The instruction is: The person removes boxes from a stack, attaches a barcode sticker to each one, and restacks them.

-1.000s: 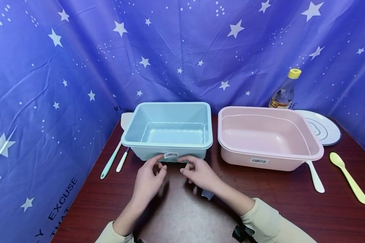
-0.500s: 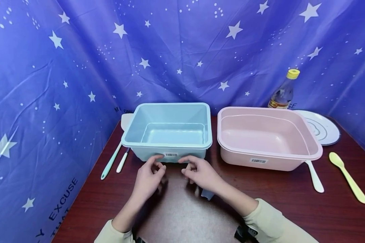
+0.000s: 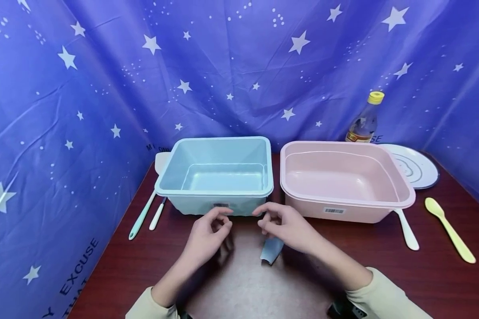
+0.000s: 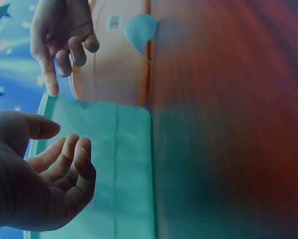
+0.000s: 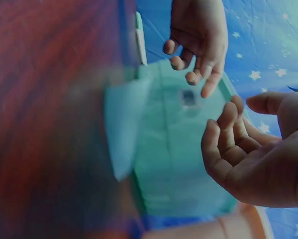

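Note:
My left hand [image 3: 208,237] is in front of a light blue plastic basin [image 3: 219,206], its fingers loosely bent with nothing between them. Facing it, my right hand [image 3: 293,226] is held the same way before the basin's right corner, also holding nothing. Both hands show their bare bent fingers in the left wrist view. Part of the basin's barcode label [image 3: 221,205] is hidden behind the left fingers. A small blue-grey piece [image 3: 272,250] shows just below the right hand; its kind is unclear, and it looks like a curved flat sheet in the right wrist view.
A pink basin [image 3: 333,210] stands right of the blue one. Behind it are a yellow-capped bottle [image 3: 362,126] and a white plate [image 3: 421,170]. A white handle [image 3: 408,232] and yellow spoon [image 3: 449,228] lie right; a spatula [image 3: 141,217] and another white handle [image 3: 157,217] lie left.
Both hands have shifted right and drawn back slightly from the blue basin, with a wider gap between them. More of the blue-grey piece shows. The view has turned a little.

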Tool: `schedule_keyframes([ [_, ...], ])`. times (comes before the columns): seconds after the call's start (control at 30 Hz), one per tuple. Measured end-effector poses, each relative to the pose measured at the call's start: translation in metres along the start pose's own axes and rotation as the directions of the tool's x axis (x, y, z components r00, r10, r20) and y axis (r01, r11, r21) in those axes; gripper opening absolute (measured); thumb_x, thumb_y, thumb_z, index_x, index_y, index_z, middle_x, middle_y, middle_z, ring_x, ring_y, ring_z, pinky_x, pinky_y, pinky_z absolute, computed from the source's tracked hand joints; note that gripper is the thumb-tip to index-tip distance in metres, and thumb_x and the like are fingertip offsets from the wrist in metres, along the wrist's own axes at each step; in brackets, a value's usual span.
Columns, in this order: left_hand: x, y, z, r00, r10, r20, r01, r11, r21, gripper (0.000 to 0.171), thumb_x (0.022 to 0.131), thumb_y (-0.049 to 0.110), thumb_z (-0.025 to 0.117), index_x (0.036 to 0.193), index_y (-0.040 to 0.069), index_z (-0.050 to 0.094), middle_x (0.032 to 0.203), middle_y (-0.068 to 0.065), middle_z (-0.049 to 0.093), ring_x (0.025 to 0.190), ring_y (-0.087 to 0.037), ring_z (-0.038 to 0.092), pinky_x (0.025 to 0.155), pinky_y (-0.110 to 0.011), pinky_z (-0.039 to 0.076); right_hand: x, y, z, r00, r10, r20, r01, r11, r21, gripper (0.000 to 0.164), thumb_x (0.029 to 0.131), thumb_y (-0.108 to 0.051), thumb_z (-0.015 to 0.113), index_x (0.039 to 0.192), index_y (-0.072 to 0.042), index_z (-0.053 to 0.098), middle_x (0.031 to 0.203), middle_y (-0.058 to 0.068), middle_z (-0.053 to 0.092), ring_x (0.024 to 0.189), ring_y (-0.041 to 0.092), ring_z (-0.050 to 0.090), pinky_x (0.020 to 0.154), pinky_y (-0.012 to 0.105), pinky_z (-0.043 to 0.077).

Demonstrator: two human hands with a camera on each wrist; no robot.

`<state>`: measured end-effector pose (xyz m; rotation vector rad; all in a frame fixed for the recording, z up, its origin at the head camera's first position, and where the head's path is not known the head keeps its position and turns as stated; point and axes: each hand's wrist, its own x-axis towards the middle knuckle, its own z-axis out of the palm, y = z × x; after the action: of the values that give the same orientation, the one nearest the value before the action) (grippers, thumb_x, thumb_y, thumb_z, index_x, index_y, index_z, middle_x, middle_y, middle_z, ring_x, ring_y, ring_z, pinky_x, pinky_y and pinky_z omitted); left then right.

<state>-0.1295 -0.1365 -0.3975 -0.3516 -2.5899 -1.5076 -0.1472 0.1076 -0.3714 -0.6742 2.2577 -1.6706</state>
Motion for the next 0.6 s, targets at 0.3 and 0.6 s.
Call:
schedule_keyframes([
  [0.3,0.015,0.031,0.024,0.991,0.116,0.059,-0.117,0.993,-0.001,0.025,0.092,0.006,0.069,0.116,0.013,0.071,0.089,0.009,0.065,0.076,-0.010,0.059,0.069,-0.027,0.049,-0.016,-0.018,-0.038,0.997,-0.068,-0.045,0.058,0.979,-0.194,0.020,0.097,-0.007,0.065,0.117,-0.011,0.068,0.082,-0.001,0.067,0.070,0.018,0.065,0.063,0.029,0.053],
  [0.6,0.025,0.060,0.050,0.976,0.191,0.105,-0.184,0.980,-0.077,0.026,0.093,0.007,0.068,0.118,0.016,0.070,0.100,0.003,0.066,0.090,-0.012,0.063,0.070,-0.028,0.055,-0.026,-0.033,-0.063,0.979,-0.174,-0.104,0.138,0.949,-0.285,0.020,0.097,-0.004,0.065,0.115,-0.010,0.069,0.088,-0.001,0.069,0.079,0.015,0.066,0.074,0.029,0.054],
])
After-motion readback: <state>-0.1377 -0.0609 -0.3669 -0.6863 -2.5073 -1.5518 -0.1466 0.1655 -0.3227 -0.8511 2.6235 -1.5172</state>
